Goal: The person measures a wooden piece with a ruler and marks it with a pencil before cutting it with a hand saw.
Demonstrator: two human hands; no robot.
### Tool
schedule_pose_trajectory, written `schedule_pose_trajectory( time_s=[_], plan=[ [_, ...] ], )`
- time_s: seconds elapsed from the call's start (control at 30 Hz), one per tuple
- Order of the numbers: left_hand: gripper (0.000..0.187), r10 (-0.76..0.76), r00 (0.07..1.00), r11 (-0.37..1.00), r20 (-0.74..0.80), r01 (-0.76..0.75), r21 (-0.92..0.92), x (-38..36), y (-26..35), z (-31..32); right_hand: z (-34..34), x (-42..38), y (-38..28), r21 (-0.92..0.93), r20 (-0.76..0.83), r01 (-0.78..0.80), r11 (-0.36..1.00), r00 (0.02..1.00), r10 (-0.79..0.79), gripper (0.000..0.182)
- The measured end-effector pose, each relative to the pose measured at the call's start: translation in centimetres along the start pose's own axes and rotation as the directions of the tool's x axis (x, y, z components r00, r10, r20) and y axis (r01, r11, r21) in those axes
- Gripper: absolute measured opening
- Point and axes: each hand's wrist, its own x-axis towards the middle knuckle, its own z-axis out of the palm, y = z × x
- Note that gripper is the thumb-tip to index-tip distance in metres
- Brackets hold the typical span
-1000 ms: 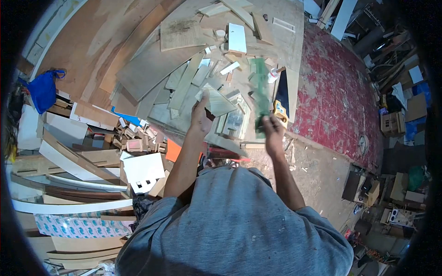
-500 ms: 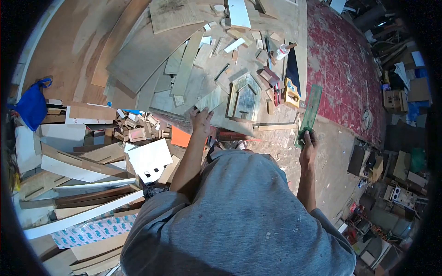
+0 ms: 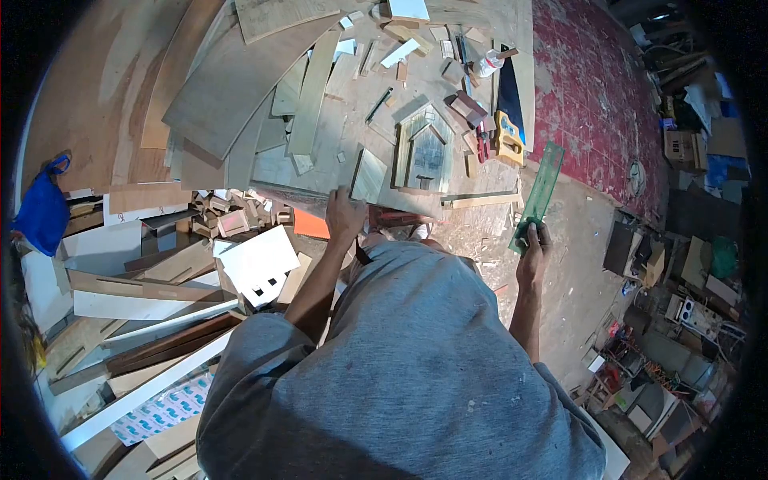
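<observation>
My left hand [image 3: 346, 218] is at the near edge of the workbench, its fingertips against the lower left corner of a small wooden board [image 3: 370, 177]. Whether the fingers grip the board is hard to tell. Out to the right, past the bench edge, my right hand [image 3: 536, 245] holds a green transparent ruler [image 3: 544, 182] by its lower end, thumb on top. A small house-shaped wooden piece [image 3: 426, 154] lies on the bench just right of the board. A thin wood strip [image 3: 484, 200] lies along the near edge.
A yellow-handled saw [image 3: 509, 138], a glue bottle [image 3: 487, 64] and a dark pencil-like stick [image 3: 379, 105] lie on the bench [image 3: 352, 120]. Large plywood sheets [image 3: 248, 76] cover its left part. Scrap wood [image 3: 160, 288] is piled at lower left, beside a blue bag [image 3: 46, 210].
The small board has turned more upright and moved slightly right, with my left hand now at its lower corner. My right hand still holds the ruler in nearly the same place.
</observation>
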Motion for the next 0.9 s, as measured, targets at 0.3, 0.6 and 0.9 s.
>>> schedule_pose_trajectory(
  time_s=[0.3, 0.6, 0.9],
  plan=[
    [0.064, 0.468, 0.877, 0.882, 0.107, -0.472, 0.011, 2.7, 1.3, 1.2, 0.9, 1.3, -1.4, -0.044, 0.009, 0.044, 0.998, 0.999, -0.044, 0.020],
    [0.062, 0.478, 0.873, 0.877, 0.094, -0.481, 0.012, 3.6, 1.9, 2.7, -0.8, 1.6, -1.4, -0.049, 0.026, 0.034, 0.998, 0.999, -0.033, 0.019],
    [0.059, 0.516, 0.856, 0.856, 0.034, -0.517, 0.021, 4.4, 1.8, 3.1, -1.0, 1.5, -1.6, -0.074, 0.004, 0.019, 0.997, 1.000, -0.019, 0.020]
  ],
)
